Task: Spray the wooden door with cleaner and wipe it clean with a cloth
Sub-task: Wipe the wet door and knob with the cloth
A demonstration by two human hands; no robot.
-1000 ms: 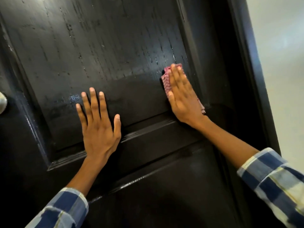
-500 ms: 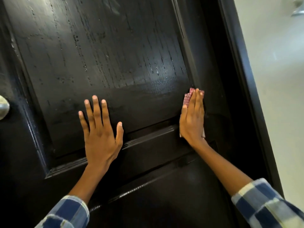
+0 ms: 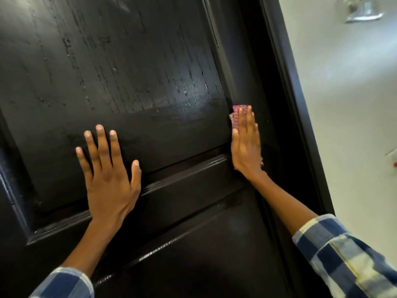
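A dark wooden door fills most of the view, its upper panel streaked with wet spray drops. My left hand lies flat on the lower part of that panel, fingers spread. My right hand presses a pink checked cloth flat against the door's right stile, beside the panel's edge. Only the cloth's top and a bit below the palm show. No spray bottle is in view.
The dark door frame runs down the right side, with a pale wall beyond it. A metal fitting is on that wall at the top right. A raised moulding crosses the door under my hands.
My right hand has slid the cloth from the panel's right part down and right onto the stile. My left hand has stayed flat in place. The view has shifted slightly.
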